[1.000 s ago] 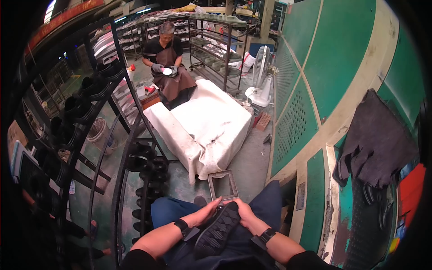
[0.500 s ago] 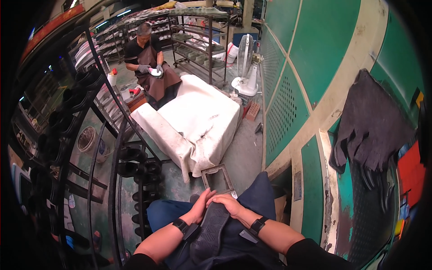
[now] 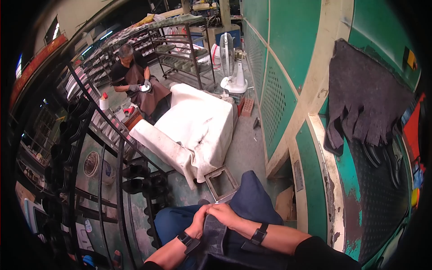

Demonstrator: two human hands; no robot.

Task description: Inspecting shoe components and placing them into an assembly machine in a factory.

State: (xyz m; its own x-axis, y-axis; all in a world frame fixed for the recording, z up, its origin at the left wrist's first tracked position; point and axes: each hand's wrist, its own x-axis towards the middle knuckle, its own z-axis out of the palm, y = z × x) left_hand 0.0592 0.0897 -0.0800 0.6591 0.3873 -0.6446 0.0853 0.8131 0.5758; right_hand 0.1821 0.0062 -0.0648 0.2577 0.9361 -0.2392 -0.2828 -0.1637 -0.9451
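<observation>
A black shoe (image 3: 213, 235) rests sole up across my lap, its ribbed tread facing me. Its far end is covered by my fingers. My left hand (image 3: 198, 220) grips that end from the left, and my right hand (image 3: 222, 214) closes over it from the right, so the two hands touch. What the fingertips press on underneath is hidden. Each wrist wears a dark strap with a small box. Below the shoe, at the picture's lower edge, a dark shape (image 3: 225, 263) hides its near end.
Ahead stands a table under a white cloth (image 3: 193, 121), with a metal frame (image 3: 220, 183) at its near corner. Black shoes (image 3: 140, 185) fill a rack on the left. A green machine (image 3: 288, 108) with a strip curtain (image 3: 366, 94) is on the right. Beyond sits a gloved co-worker (image 3: 143, 85).
My view has shifted, so the machine lies further left. Both hands stay at the shoe's far end, fingers curled closer together. Less of the sole shows, with a dark shape now covering its near end.
</observation>
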